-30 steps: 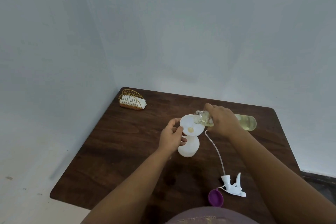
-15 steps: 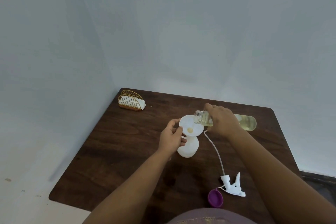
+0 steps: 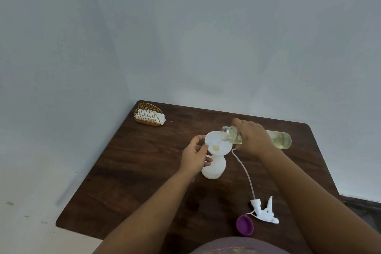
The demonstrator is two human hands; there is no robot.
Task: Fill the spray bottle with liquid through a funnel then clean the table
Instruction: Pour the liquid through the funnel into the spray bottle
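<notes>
Yellowish liquid is tipped from a bottle (image 3: 280, 140) clasped in the right hand (image 3: 252, 139) into a funnel (image 3: 219, 145) steadied by left fingers (image 3: 203, 146); a slow pour is advised.

Gold wire napkin holder (image 3: 148, 117) with white napkins (image 3: 151, 114) at far-left corner; purple cap (image 3: 244, 227) near front edge.

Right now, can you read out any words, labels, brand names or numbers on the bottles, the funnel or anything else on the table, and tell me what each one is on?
None can be read.
Clear bottle of yellowish liquid: no label or print visible.
White funnel: plain.
White spray bottle: plain.
Spray trigger head: no markings visible.
Purple cap: plain.
Gold wire napkin holder: no text.
</notes>
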